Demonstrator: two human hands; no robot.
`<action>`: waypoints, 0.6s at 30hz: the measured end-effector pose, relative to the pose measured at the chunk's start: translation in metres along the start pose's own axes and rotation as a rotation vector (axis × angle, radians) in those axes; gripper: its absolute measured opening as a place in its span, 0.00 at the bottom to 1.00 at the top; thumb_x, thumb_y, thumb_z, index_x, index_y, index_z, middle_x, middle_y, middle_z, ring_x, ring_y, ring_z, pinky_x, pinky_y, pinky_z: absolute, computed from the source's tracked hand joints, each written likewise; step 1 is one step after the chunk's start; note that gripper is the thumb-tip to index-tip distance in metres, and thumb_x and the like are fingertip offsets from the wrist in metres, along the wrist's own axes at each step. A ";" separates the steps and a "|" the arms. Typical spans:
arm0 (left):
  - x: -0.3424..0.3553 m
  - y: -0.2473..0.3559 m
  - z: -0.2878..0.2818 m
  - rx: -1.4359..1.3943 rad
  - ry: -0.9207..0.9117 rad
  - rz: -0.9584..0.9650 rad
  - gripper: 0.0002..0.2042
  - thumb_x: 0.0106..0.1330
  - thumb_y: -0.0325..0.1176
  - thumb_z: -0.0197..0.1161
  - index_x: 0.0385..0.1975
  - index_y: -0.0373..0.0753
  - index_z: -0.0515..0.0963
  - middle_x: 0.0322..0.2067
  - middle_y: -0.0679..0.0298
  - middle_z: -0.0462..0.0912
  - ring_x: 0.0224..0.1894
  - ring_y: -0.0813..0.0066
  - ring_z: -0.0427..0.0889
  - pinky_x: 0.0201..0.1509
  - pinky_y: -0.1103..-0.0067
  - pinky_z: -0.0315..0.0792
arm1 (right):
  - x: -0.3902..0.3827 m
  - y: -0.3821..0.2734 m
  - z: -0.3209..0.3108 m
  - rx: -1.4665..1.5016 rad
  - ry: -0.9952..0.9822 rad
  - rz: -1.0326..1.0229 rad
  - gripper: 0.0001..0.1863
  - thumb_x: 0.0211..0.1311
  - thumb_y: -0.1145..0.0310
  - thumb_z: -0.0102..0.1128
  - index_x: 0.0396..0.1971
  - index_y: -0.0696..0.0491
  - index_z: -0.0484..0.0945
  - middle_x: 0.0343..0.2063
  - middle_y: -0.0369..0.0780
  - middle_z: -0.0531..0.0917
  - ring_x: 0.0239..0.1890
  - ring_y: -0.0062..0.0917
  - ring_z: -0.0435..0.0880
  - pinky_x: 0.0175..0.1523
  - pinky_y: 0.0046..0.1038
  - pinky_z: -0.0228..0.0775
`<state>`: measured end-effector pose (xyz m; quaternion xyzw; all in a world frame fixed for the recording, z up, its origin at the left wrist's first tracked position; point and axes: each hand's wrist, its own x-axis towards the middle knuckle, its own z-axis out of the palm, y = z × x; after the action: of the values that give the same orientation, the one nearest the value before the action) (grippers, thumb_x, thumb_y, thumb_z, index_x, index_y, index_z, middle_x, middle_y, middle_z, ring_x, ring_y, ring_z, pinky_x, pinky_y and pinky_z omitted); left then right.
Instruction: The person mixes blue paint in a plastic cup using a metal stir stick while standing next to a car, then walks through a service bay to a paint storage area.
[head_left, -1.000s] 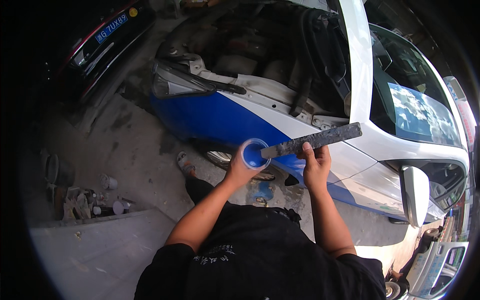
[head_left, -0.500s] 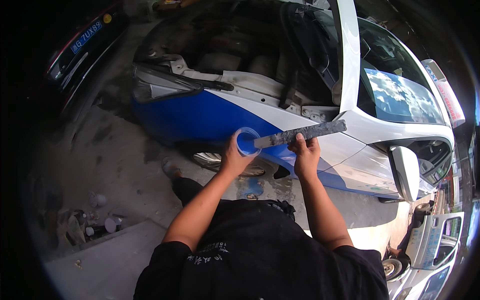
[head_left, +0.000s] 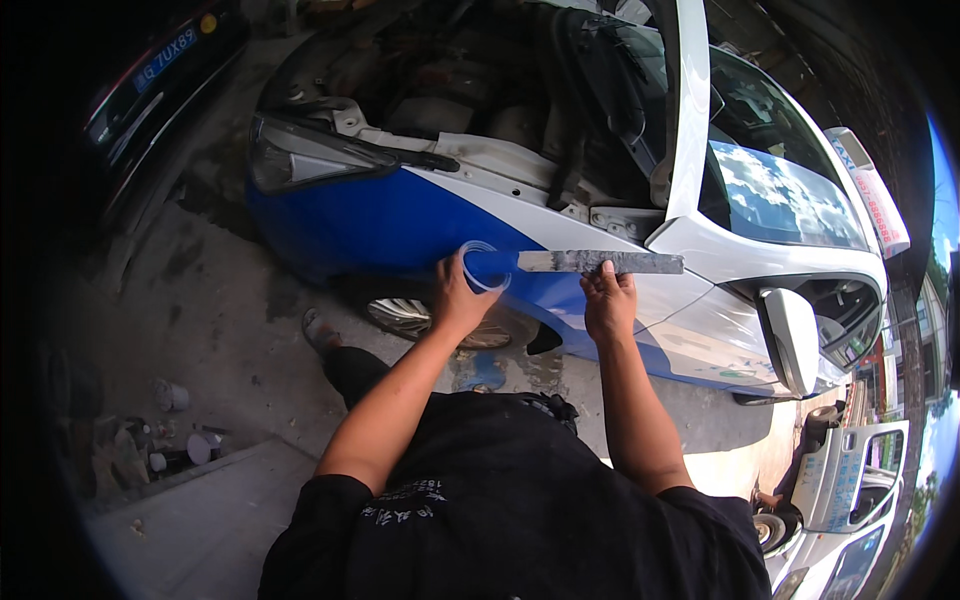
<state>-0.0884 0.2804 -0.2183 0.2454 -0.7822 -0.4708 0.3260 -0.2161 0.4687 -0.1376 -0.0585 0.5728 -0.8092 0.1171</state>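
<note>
My left hand (head_left: 460, 300) is wrapped round a clear plastic cup (head_left: 487, 282), tilted so its round mouth shows, with blue paint inside. A flat, paint-crusted grey stirring stick (head_left: 610, 262) lies nearly level in my right hand (head_left: 610, 300), pinched between thumb and fingers. Its left end is coated blue and reaches across the cup's mouth; whether it touches the rim I cannot tell. Both hands are in front of the blue and white car's front fender (head_left: 400, 215), above the wheel (head_left: 405, 318).
The car's engine bay (head_left: 450, 90) is uncovered at the far side, and its white side mirror (head_left: 790, 340) juts out at right. A dark car (head_left: 165, 90) stands far left. Tubs and cans (head_left: 200, 447) lie on the floor at lower left. A white van (head_left: 845, 480) is at lower right.
The stick has swung from slanting down into the cup to nearly level, and its blue-coated end now shows at the cup's mouth. The whole view has shifted slightly.
</note>
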 end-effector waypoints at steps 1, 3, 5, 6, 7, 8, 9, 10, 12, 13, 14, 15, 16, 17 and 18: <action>0.000 0.000 0.000 0.001 -0.005 -0.006 0.40 0.46 0.38 0.76 0.61 0.38 0.62 0.54 0.47 0.69 0.57 0.47 0.69 0.61 0.62 0.67 | 0.000 0.001 0.000 0.015 0.002 0.004 0.08 0.70 0.66 0.55 0.40 0.53 0.68 0.33 0.38 0.78 0.34 0.25 0.78 0.42 0.28 0.74; 0.001 0.002 0.001 -0.002 -0.019 -0.013 0.40 0.46 0.38 0.76 0.61 0.38 0.62 0.54 0.46 0.69 0.57 0.47 0.69 0.61 0.61 0.67 | 0.002 0.003 -0.003 0.039 0.001 0.010 0.08 0.70 0.66 0.55 0.39 0.52 0.68 0.32 0.37 0.78 0.34 0.25 0.78 0.42 0.29 0.74; 0.003 0.005 0.002 -0.010 -0.038 -0.015 0.41 0.46 0.38 0.77 0.61 0.38 0.62 0.54 0.46 0.68 0.58 0.47 0.69 0.61 0.61 0.67 | 0.006 0.005 -0.009 0.060 -0.003 0.013 0.07 0.70 0.66 0.55 0.39 0.51 0.68 0.33 0.37 0.78 0.34 0.25 0.78 0.43 0.29 0.74; 0.003 0.003 0.002 -0.003 -0.021 -0.010 0.40 0.46 0.39 0.76 0.60 0.40 0.63 0.53 0.46 0.69 0.56 0.46 0.70 0.59 0.61 0.69 | 0.006 0.005 -0.010 0.070 -0.011 0.014 0.07 0.70 0.66 0.55 0.39 0.51 0.68 0.34 0.37 0.78 0.35 0.25 0.78 0.43 0.29 0.73; 0.003 0.002 0.003 0.003 -0.004 -0.005 0.40 0.47 0.41 0.76 0.60 0.41 0.63 0.51 0.46 0.69 0.54 0.46 0.71 0.57 0.61 0.70 | 0.007 0.006 -0.011 0.081 -0.020 0.014 0.07 0.70 0.66 0.56 0.40 0.51 0.68 0.34 0.36 0.78 0.35 0.25 0.78 0.43 0.29 0.73; 0.004 0.000 0.004 0.009 0.012 0.001 0.39 0.47 0.43 0.76 0.60 0.42 0.64 0.50 0.46 0.70 0.52 0.45 0.73 0.55 0.60 0.71 | 0.008 0.006 -0.012 0.091 -0.028 0.014 0.07 0.70 0.66 0.56 0.40 0.50 0.68 0.34 0.36 0.78 0.36 0.25 0.78 0.43 0.29 0.73; 0.004 0.000 0.004 0.007 0.014 0.003 0.39 0.47 0.43 0.76 0.60 0.41 0.64 0.50 0.46 0.70 0.52 0.45 0.73 0.55 0.60 0.71 | 0.009 0.005 -0.012 0.092 -0.028 0.017 0.07 0.70 0.66 0.56 0.40 0.50 0.68 0.34 0.36 0.78 0.36 0.25 0.78 0.43 0.29 0.73; 0.004 -0.001 0.005 0.005 0.015 0.004 0.39 0.47 0.43 0.76 0.60 0.41 0.64 0.50 0.46 0.70 0.52 0.45 0.73 0.55 0.60 0.71 | 0.009 0.005 -0.012 0.092 -0.029 0.020 0.07 0.70 0.66 0.56 0.40 0.50 0.68 0.34 0.36 0.78 0.36 0.25 0.78 0.44 0.29 0.73; 0.004 0.000 0.005 0.006 0.016 0.020 0.39 0.46 0.42 0.76 0.59 0.41 0.64 0.50 0.46 0.70 0.52 0.45 0.72 0.55 0.60 0.71 | 0.011 0.004 -0.013 0.094 -0.027 0.024 0.07 0.70 0.66 0.56 0.40 0.50 0.68 0.35 0.35 0.78 0.36 0.25 0.78 0.44 0.29 0.73; 0.004 0.001 0.005 0.009 0.016 0.033 0.39 0.46 0.42 0.76 0.59 0.40 0.64 0.50 0.46 0.70 0.52 0.45 0.72 0.55 0.60 0.71 | 0.012 0.004 -0.014 0.096 -0.025 0.026 0.07 0.70 0.66 0.56 0.40 0.50 0.68 0.35 0.35 0.78 0.36 0.25 0.78 0.44 0.29 0.73; 0.004 0.001 0.005 0.012 0.015 0.046 0.39 0.46 0.42 0.76 0.59 0.40 0.64 0.50 0.46 0.70 0.53 0.44 0.72 0.55 0.60 0.71 | 0.014 0.004 -0.016 0.097 -0.023 0.028 0.07 0.70 0.66 0.56 0.40 0.50 0.68 0.35 0.35 0.78 0.37 0.25 0.78 0.44 0.29 0.73; 0.004 0.003 0.005 0.013 0.009 0.032 0.39 0.46 0.42 0.76 0.59 0.40 0.64 0.50 0.46 0.70 0.53 0.45 0.71 0.55 0.60 0.71 | 0.014 0.003 -0.014 0.099 -0.023 0.028 0.07 0.70 0.66 0.56 0.40 0.50 0.68 0.35 0.35 0.78 0.37 0.25 0.78 0.44 0.29 0.73; 0.004 0.004 0.004 0.013 0.002 0.018 0.39 0.46 0.41 0.76 0.59 0.40 0.64 0.51 0.46 0.70 0.53 0.45 0.71 0.55 0.59 0.70 | 0.014 0.002 -0.013 0.101 -0.024 0.029 0.07 0.70 0.66 0.56 0.40 0.50 0.68 0.35 0.35 0.78 0.37 0.25 0.78 0.44 0.29 0.73; 0.004 0.006 0.004 0.014 -0.005 0.003 0.39 0.46 0.41 0.76 0.59 0.39 0.64 0.51 0.46 0.70 0.53 0.45 0.71 0.56 0.59 0.70 | 0.013 0.001 -0.011 0.103 -0.024 0.029 0.07 0.70 0.66 0.55 0.40 0.50 0.68 0.35 0.35 0.78 0.37 0.24 0.78 0.44 0.29 0.73; 0.004 0.007 0.003 0.006 -0.030 -0.015 0.40 0.46 0.41 0.76 0.60 0.40 0.63 0.52 0.46 0.69 0.55 0.46 0.69 0.58 0.60 0.69 | 0.014 0.000 -0.010 0.093 -0.016 0.034 0.07 0.70 0.66 0.54 0.42 0.50 0.68 0.35 0.35 0.78 0.36 0.24 0.78 0.44 0.29 0.73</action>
<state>-0.0935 0.2819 -0.2122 0.2452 -0.7866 -0.4744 0.3098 -0.2314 0.4743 -0.1418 -0.0496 0.5347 -0.8322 0.1379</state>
